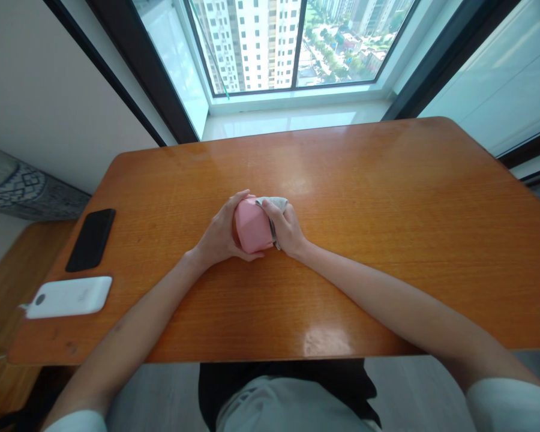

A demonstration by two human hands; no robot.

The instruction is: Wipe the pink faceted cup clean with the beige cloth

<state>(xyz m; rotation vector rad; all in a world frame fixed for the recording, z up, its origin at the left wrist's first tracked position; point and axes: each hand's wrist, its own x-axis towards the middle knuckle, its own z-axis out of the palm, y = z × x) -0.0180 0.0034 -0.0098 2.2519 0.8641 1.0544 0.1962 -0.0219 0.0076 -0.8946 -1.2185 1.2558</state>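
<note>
Near the middle of the wooden table (pixel 387 210), a pink, rounded box-like object (pixel 253 227) is between my two hands; its exact kind does not show. My left hand (pixel 225 231) wraps round its left side, thumb along the near edge and fingers at the far edge. A grey cloth (pixel 276 203) is bunched in my right hand (pixel 288 229), which presses it against the object's right side. Part of the cloth hangs below the fingers. The underside of the pink object is hidden.
A black phone (pixel 90 240) lies at the table's left side. Closer to me is a white device (pixel 69 297) with a cable at its left end. Beyond the far table edge are a sill (pixel 297 117) and a window (pixel 270 42). Patterned fabric (pixel 31 186) hangs at the left.
</note>
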